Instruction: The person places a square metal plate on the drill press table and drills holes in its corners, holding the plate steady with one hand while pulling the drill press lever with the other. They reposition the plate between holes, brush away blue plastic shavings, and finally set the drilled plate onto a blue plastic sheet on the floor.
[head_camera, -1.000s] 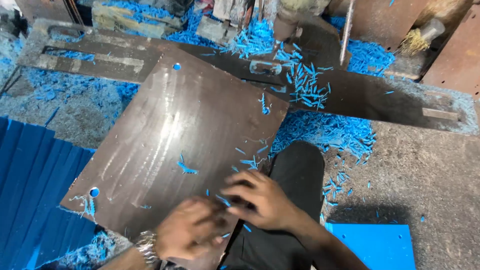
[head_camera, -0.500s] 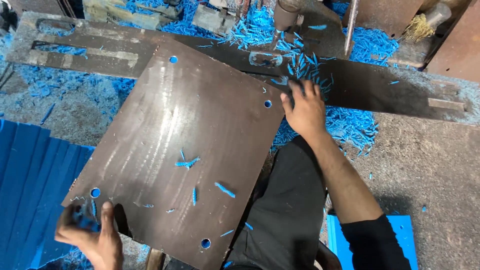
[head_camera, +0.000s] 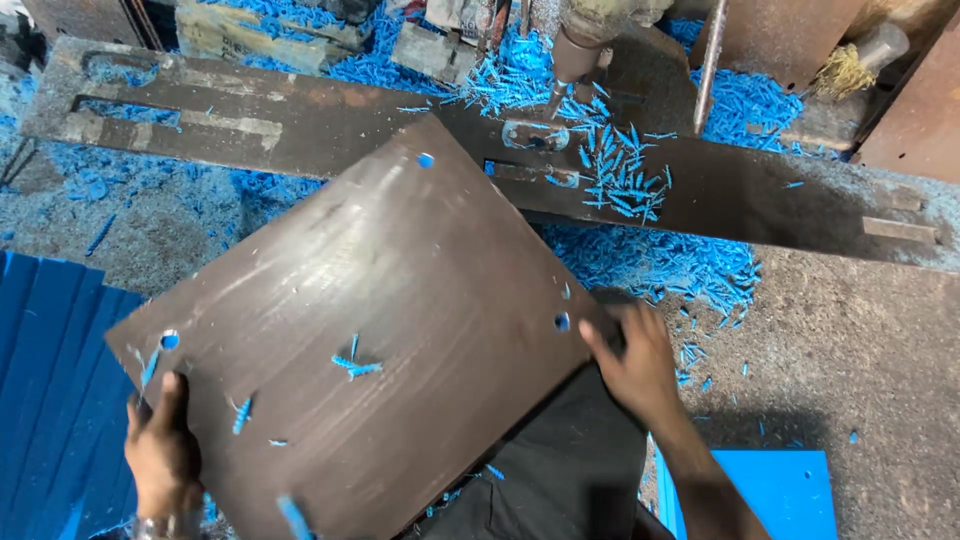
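Item under handling: a large square dark metal plate (head_camera: 370, 320), scuffed and dull, with small round holes near its corners. It lies tilted across the person's lap, over the dark trousers (head_camera: 560, 470), its far corner reaching the long slotted steel bed (head_camera: 300, 120) of the machine.

The left hand (head_camera: 165, 455) grips the plate's near-left corner, thumb curled over the top face and fingers wrapped beneath. The right hand (head_camera: 635, 365) clamps the right-hand corner, fingers closed over the edge just beside one of the holes.

A few blue shavings (head_camera: 350, 365) lie loose on the plate's face (thin curled strips). A far thicker litter of the same blue swarf (head_camera: 625, 175) covers the steel bed and the ground beyond it.

A drill spindle (head_camera: 575, 55) stands above the bed. Blue sheets (head_camera: 50, 400) are stacked to the left; another blue sheet (head_camera: 780, 490) lies at lower right. No containers could be made out.
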